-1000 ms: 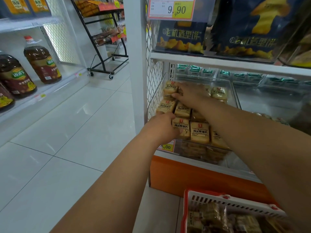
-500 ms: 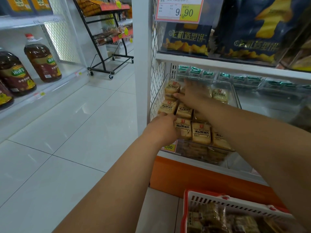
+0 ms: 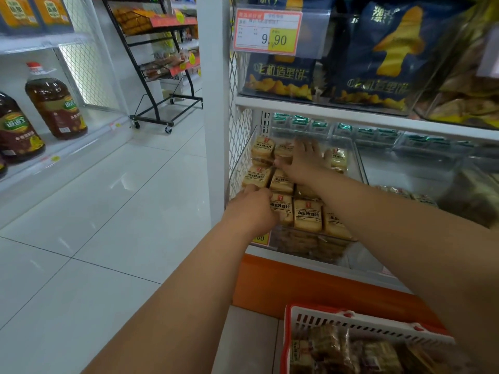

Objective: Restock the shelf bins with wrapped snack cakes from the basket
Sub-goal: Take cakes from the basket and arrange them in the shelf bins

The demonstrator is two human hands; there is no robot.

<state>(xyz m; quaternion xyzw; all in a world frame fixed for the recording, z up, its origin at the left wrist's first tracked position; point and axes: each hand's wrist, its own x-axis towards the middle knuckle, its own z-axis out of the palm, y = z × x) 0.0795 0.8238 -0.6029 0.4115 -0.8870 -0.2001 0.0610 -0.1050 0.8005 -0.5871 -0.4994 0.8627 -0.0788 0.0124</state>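
Now the wrapped snack cakes (image 3: 307,215) lie in tight rows in the clear shelf bin (image 3: 359,160) on the low shelf, with more waiting in the red-and-white basket (image 3: 370,323) on the floor below. The right hand (image 3: 303,160) lies flat on the back rows, fingers spread and straight, pressing the packs down. The left hand (image 3: 249,207) sits at the bin's front left corner, fingers curled onto the edge of a front pack; whether its grip is truly clamped on that pack I cannot tell.

To do this step well, I judge the packs should be squared label-up and nudged toward the mesh side panel (image 3: 239,141), so the open space at the right of the bin can take the next handful; gentle, flat pressure should spare the soft cakes.

Against the frame half a second ago, the right hand has slid a little farther back with its fingers fanned wider, while the left stays at the same corner.

Beyond the bin, blue snack bags (image 3: 280,74) sit on the shelf above under a price tag (image 3: 267,32).
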